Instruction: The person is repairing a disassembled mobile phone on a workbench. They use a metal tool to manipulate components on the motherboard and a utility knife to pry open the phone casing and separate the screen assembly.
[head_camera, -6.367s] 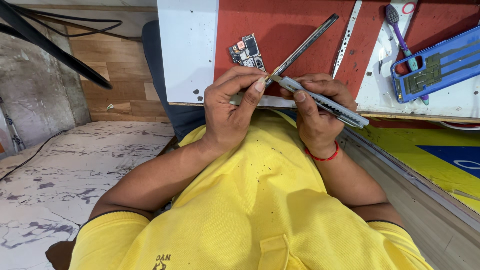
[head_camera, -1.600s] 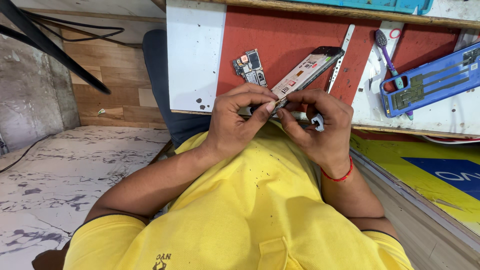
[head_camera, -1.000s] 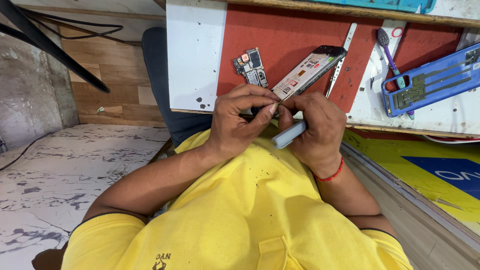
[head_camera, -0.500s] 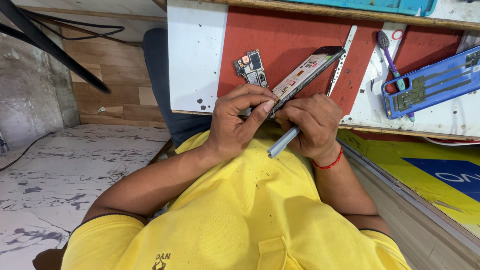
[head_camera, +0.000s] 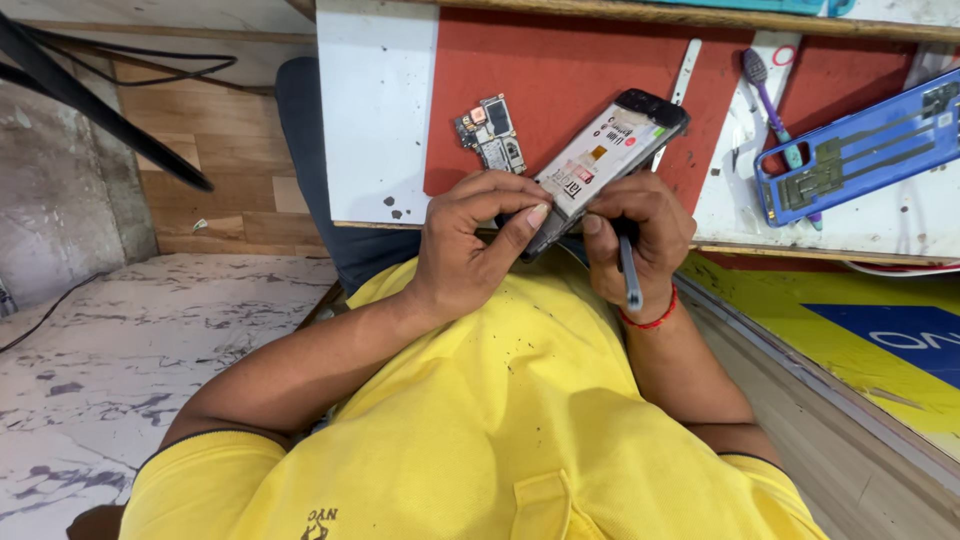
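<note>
My left hand (head_camera: 475, 240) grips the lower end of an opened phone (head_camera: 600, 160) with its back cover off, thumb pressed on its edge. The phone tilts up over the red mat (head_camera: 560, 80). My right hand (head_camera: 640, 235) holds a slim grey tool (head_camera: 628, 272) whose handle points down toward my yellow shirt; its tip is hidden under my fingers at the phone's lower end. A red thread band circles my right wrist.
A small circuit board (head_camera: 490, 133) lies on the mat left of the phone. A metal strip (head_camera: 682, 75), a purple toothbrush (head_camera: 768, 95) and a blue jig (head_camera: 860, 150) sit to the right. The white tabletop (head_camera: 375, 110) edge runs near my chest.
My right hand turned the grey tool so its handle now points straight down instead of out to the lower left, and the phone stays tilted in my left hand.
</note>
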